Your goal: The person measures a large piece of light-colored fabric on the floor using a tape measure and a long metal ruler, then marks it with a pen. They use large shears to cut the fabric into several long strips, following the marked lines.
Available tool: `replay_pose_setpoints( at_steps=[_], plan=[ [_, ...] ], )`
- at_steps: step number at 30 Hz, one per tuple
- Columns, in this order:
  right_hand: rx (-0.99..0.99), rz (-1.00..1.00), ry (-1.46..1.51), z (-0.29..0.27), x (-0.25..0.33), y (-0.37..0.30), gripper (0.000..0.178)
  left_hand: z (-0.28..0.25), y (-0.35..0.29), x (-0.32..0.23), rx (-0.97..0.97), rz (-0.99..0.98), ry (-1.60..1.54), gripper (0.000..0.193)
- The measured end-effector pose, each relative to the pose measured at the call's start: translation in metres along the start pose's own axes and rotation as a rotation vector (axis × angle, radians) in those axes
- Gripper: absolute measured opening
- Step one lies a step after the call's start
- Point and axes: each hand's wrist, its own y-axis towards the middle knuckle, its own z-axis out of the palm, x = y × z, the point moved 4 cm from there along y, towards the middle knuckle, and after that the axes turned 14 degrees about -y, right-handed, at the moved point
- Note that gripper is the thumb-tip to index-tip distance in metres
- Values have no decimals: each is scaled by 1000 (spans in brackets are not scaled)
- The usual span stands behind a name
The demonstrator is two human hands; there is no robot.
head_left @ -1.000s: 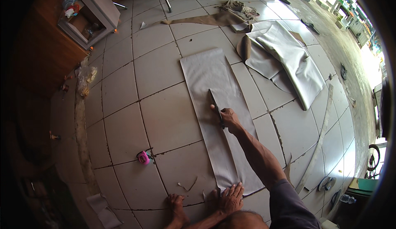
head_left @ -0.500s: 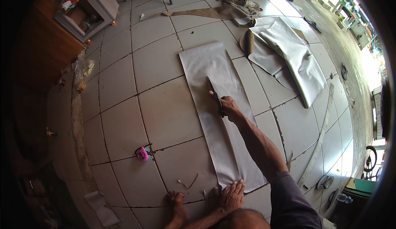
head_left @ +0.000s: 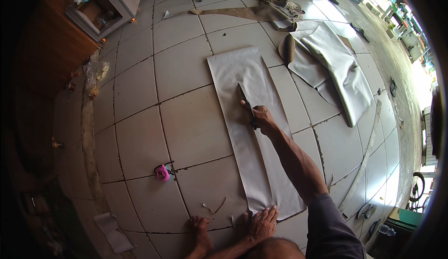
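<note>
Pink tape measure (head_left: 163,172) on tiled floor (head_left: 135,151), untouched. Right of it, grey sheet (head_left: 233,65) lies lengthwise on the floor. Black scissors (head_left: 243,94) have crept a bit farther toward its far end in the last second; slit likely longer, far end looks uncut. Left hand (head_left: 263,223) flat, fingers extended, pressing the near end. Right hand (head_left: 262,116) closed round the scissors handles; blade gap unclear. Hands well apart. Folded silvery sheet (head_left: 333,65) farther right.
</note>
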Motion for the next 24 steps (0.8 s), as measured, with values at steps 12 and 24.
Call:
replay_pose_setpoints(
  at_steps=[12,24],
  plan=[
    [26,-44,-18,1,14,17,80,2,-1,2,-70,31,-25,61],
    [64,-57,8,0,20,36,73,-1,1,-1,-1,12,-15,58]
  ],
)
